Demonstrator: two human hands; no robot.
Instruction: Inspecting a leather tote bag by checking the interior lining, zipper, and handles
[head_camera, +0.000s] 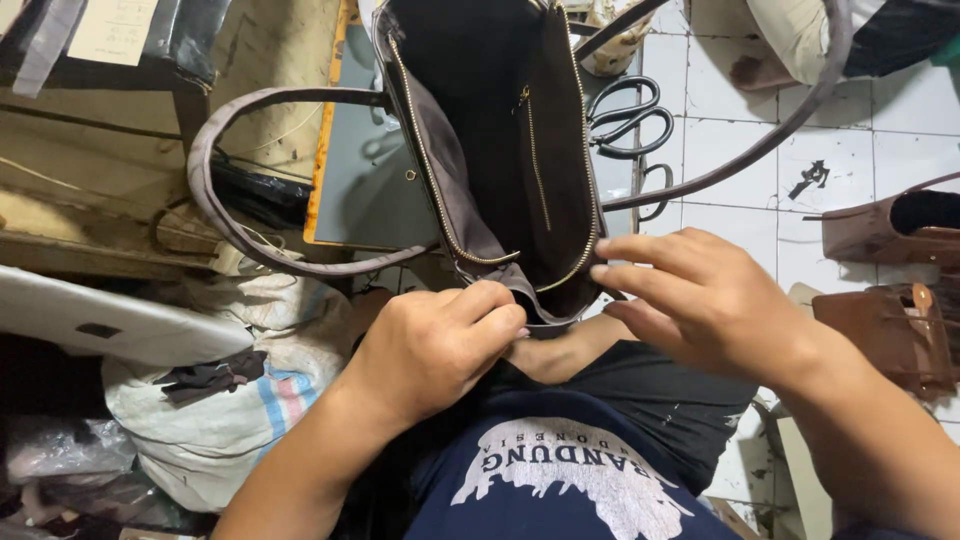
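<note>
While the left hand (435, 345) pinches the near rim of the open brown handbag (500, 150), fingers curled shut on it, the right hand (705, 300) rests half-open against the bag's right edge. Bag sits over the lap, mouth gaping. Beyond: scissors (628, 118) on white tiles (740, 150).

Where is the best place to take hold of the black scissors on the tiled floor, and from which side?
Grip the black scissors at the two finger loops, coming from the right over the white tiles. The loops lie exposed there, while the blades are hidden behind the open brown bag.
</note>
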